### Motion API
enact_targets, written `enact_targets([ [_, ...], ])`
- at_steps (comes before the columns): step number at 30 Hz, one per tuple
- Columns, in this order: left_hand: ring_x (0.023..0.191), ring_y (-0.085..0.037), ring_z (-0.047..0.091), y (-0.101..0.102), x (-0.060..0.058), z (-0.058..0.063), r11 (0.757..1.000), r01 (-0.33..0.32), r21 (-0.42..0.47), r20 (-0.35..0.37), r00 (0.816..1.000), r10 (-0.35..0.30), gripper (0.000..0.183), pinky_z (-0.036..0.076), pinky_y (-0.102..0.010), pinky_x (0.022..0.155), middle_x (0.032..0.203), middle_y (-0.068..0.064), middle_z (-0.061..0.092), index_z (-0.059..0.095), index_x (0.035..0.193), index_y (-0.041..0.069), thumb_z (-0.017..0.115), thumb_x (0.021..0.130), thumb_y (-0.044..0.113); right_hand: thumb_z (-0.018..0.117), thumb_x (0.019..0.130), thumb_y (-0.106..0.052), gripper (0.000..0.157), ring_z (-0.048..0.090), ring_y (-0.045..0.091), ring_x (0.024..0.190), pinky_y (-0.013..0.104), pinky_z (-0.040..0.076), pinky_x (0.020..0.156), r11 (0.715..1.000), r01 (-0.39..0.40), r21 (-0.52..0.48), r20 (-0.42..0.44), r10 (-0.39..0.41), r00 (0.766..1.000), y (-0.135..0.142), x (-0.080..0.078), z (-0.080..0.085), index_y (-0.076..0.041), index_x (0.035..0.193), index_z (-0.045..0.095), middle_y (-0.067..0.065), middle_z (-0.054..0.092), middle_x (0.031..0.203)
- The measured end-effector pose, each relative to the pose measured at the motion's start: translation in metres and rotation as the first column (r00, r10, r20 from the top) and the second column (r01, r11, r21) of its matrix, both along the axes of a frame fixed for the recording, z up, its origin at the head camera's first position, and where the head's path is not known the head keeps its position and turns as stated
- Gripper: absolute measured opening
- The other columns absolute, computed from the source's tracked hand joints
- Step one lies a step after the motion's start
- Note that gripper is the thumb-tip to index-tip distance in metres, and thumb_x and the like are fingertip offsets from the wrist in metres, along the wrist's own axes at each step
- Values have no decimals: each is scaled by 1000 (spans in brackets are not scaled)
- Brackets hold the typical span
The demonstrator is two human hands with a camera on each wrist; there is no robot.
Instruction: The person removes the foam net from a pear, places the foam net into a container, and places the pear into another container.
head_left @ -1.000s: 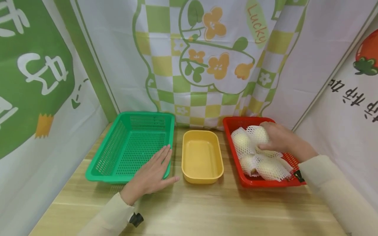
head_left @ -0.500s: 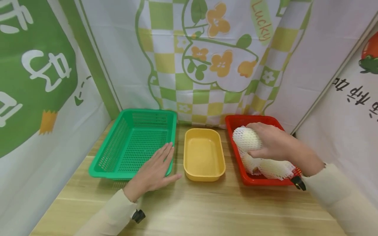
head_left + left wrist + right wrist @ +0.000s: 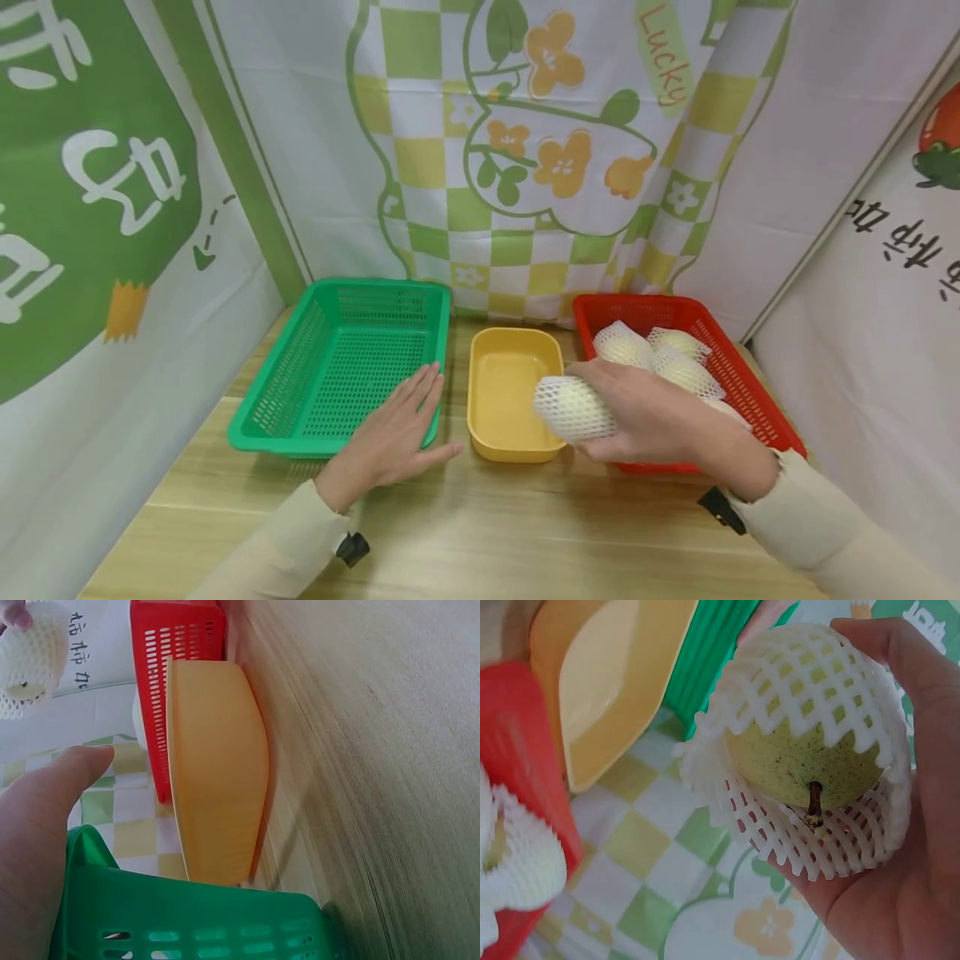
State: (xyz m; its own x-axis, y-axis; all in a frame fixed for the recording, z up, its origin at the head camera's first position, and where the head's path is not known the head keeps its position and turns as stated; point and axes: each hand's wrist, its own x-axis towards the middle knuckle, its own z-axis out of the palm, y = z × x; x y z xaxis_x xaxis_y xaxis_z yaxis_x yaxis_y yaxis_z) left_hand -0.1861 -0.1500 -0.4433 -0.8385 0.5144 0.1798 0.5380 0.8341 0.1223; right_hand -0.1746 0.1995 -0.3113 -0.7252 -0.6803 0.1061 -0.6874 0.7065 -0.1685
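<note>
My right hand (image 3: 645, 408) grips a pear (image 3: 802, 765) in a white foam net (image 3: 795, 682), over the right rim of the yellow tub (image 3: 510, 392). Through the net's open end, the right wrist view shows speckled yellow-green skin and a brown stem. Fingers straight, my left hand (image 3: 393, 433) rests on the near right corner of the green basket (image 3: 273, 448). Behind the right hand, several more netted pears (image 3: 686, 371) lie in the red basket (image 3: 716, 333); the hand and forearm hide part of them.
Green basket, yellow tub and red basket stand in a row on the wooden table (image 3: 525, 533), the tub in the middle. A printed curtain (image 3: 495, 250) hangs close behind them. White side panels (image 3: 217, 350) close off left and right.
My right hand has lifted one netted pear out of the red basket and carried it left and nearer to me, to the yellow tub. The left hand keeps its place on the green basket.
</note>
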Motion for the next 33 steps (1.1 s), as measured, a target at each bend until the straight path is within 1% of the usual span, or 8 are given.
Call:
enact_targets([
  [5,164,-38,19,0,0,-2,1000,-1,-2,-1,1000,1,102,26,-52,133,176,-23,16,24,164,-7,52,101,68,84,81,-38,75,66,15,105,38,62,89,999,-47,16,44,47,998,-15,11,-22,-7,142,55,3,67,127],
  [10,164,-38,20,1,0,-3,1000,1,7,-8,1000,-1,102,26,-52,132,176,-23,17,25,163,-7,55,101,67,85,81,-40,75,67,14,102,33,62,86,995,-89,47,108,83,991,-29,20,-49,-9,143,55,2,67,128],
  [14,163,-38,22,1,-1,-3,1000,3,0,-29,1000,-3,101,28,-52,132,175,-24,19,27,163,-8,54,101,67,85,81,-40,75,67,11,97,28,61,82,991,-124,48,161,115,980,-40,24,-71,-10,143,55,1,67,126],
  [18,163,-38,22,0,-2,-3,1000,8,1,-33,999,-8,99,29,-51,132,175,-24,20,28,163,-8,53,101,66,85,80,-41,77,67,12,100,28,60,83,989,-138,48,209,125,970,-47,27,-92,-12,144,54,2,67,125],
  [22,163,-39,23,0,-2,-3,1000,11,5,-36,999,-10,99,29,-51,131,174,-24,22,28,162,-8,53,102,65,86,79,-42,80,68,15,105,28,60,85,986,-157,59,209,141,968,-52,28,-111,-9,145,54,6,68,127],
  [27,163,-39,23,0,-1,-2,1000,10,13,-33,999,-10,99,28,-51,132,174,-24,21,27,163,-8,55,101,64,84,80,-44,81,66,11,105,25,59,86,981,-167,96,197,145,970,-55,29,-127,-10,146,55,4,68,130],
  [33,163,-39,23,0,-1,-1,1000,13,22,-32,999,-12,99,28,-52,132,174,-25,21,27,162,-9,58,101,62,82,81,-47,81,64,10,108,27,59,90,984,-145,101,227,119,967,-56,29,-136,-13,149,53,2,65,134],
])
